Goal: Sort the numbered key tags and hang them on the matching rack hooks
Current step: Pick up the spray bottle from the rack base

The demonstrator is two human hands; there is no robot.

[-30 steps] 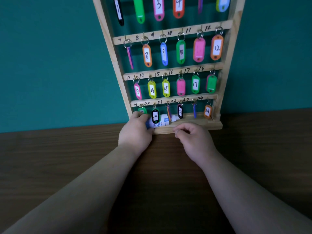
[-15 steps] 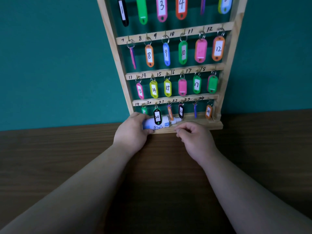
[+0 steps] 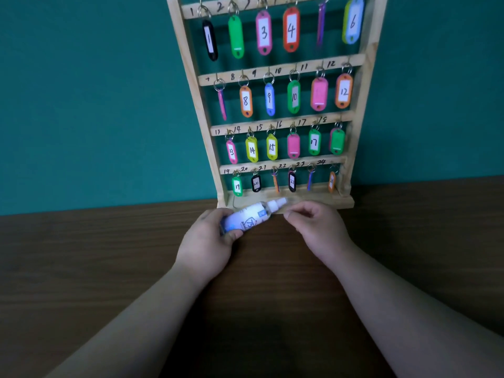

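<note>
Holding a small white bottle (image 3: 249,219) in my left hand (image 3: 208,244), fingers wrapped round its lower half, nozzle aimed up at the base of the rack (image 3: 354,132). My right hand (image 3: 320,231) sits just beside the nozzle, fingers curled, thumb and forefinger drawn together; I cannot tell whether they pinch anything. The key tags (image 3: 291,30) hang on the hooks, four rows, none on the table (image 3: 109,268). Risks, as I judge them: the nozzle is close under the bottom row, so a careless swing could unhook tag 19 or its neighbours; a squeeze could wet the handwritten numbers. Readable: rails inked 1 to 24; tags 1, 3, 4, 6, 8, 9, 10, 12, 13, 14, 15, 17, 19, 22; the others face away, edge-on or blurred. Bottle label shows "75" in a shield.
</note>
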